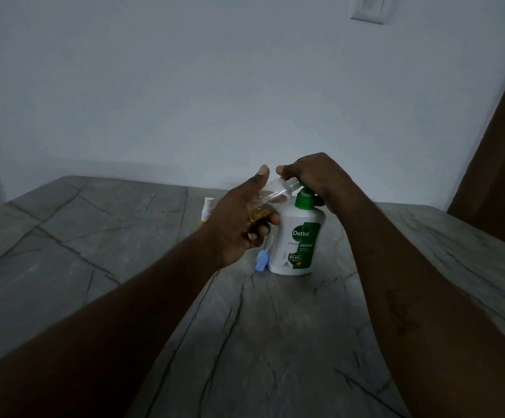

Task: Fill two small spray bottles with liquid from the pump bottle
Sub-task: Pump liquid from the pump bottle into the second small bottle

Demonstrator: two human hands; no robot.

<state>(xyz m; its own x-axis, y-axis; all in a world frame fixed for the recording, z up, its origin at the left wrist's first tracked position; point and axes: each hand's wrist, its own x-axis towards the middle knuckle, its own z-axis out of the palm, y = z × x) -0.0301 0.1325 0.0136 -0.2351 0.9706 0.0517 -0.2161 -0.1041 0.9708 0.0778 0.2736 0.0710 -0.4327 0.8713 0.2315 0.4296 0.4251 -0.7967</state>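
Head view: small bottle held tilted at the pump spout

Two bare forearms reach in from the near edge over a grey tabletop (64, 251) crossed by dark veins. Past them, a blue sprayer (261, 261) lies on its side on the tabletop, just left of the foot of the pump bottle (298, 236). The pump bottle stands upright, white with a green label and a green pump head.

The left grip (239, 215) is closed round a small clear bottle (275, 193): the fingers curl under its lower half and the thumb sticks straight up. The clear bottle has no sprayer on it and is held above the tabletop, tilted with its open mouth up and to the right, right at the green spout. A little yellow liquid sits in its low end, against the fingers.

The right grip (314, 176) is closed over the pump head from above, with the fingers curled down around it and the thumb pointing left over the clear bottle's mouth.

Behind the left grip, a second bottle (207, 211) stands upright on the tabletop with a white sprayer on top; it shows yellow lower down and is partly hidden by the hand.

Farther back, the tabletop meets a plain pale wall (215, 86). A white switch plate (369, 9) sits high on it, and a brown panel (501, 152) runs down the right edge.
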